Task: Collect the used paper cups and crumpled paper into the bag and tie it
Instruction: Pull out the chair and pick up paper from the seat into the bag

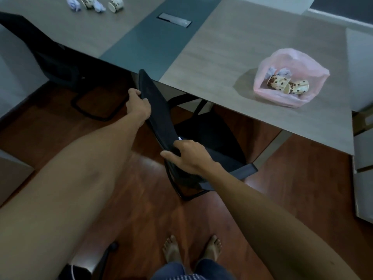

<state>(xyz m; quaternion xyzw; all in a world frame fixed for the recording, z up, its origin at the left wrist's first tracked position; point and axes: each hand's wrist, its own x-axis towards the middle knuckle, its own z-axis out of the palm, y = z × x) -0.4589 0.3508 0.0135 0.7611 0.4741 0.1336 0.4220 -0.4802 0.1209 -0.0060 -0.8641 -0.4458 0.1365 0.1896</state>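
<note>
An open pink plastic bag lies on the table at the right, holding spotted paper cups and crumpled paper. At the table's far left stand two more spotted cups with crumpled paper balls beside them. Both hands grip the backrest of a black chair in front of the table. My left hand holds the backrest's far end, and my right hand holds its near end.
A second black chair is tucked under the table at the left. A dark strip with a cable hatch runs across the table. The floor is reddish wood, and my bare feet show at the bottom. White cabinets stand at the right.
</note>
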